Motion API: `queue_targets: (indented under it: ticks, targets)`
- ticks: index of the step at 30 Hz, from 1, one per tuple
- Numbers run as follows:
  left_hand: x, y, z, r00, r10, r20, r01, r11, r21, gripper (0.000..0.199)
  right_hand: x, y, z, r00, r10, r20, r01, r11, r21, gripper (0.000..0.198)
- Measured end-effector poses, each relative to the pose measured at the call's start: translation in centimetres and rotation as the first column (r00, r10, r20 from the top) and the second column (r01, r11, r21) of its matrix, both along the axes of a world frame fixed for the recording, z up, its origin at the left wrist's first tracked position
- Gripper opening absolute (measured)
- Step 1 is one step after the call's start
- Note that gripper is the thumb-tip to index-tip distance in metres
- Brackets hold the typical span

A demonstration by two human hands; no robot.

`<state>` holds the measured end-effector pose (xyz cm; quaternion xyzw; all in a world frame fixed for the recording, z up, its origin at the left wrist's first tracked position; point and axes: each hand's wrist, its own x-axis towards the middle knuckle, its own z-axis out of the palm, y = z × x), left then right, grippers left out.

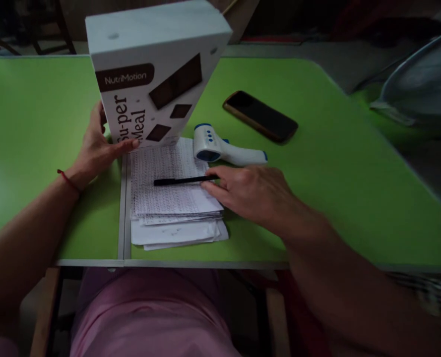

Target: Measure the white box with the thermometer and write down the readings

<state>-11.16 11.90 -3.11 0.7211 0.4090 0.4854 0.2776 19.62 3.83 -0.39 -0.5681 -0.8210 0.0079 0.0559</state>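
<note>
My left hand (pixel 103 141) grips the lower left edge of a white box (pixel 131 54) printed "NutriMotion Su-per Meal", its thumb across the front and its fingers mostly hidden behind. The box stands upright and tilted at the far end of a stack of handwritten papers (pixel 168 203). Between thumb and finger, my right hand (pixel 250 191) holds one end of a black pen (pixel 179 180), which lies level over the top sheet. Just beyond that hand, a white and blue infrared thermometer (pixel 220 148) rests on its side.
A dark smartphone (pixel 261 116) in a brown case lies farther back on the green table (pixel 335 198). A metal seam runs beside the papers on their left. Past the table's right edge is a pale mesh-like object (pixel 421 84). Chair legs show at the back left.
</note>
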Motion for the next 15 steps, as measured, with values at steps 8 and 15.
queue_targets:
  ticks: [8, 15]
  targets:
    - [1.2, -1.0, 1.6, 0.990, 0.031, 0.140, -0.023, 0.998, -0.058, 0.065, 1.9, 1.8, -1.3, 0.935, -0.002, -0.354, 0.090, 0.969, 0.230, 0.026]
    - [3.0, -3.7, 3.5, 0.980, -0.086, 0.177, 0.112, 0.984, -0.138, 0.045, 2.9, 4.7, -2.7, 0.992, -0.013, -0.123, 0.021, 0.997, 0.071, 0.052]
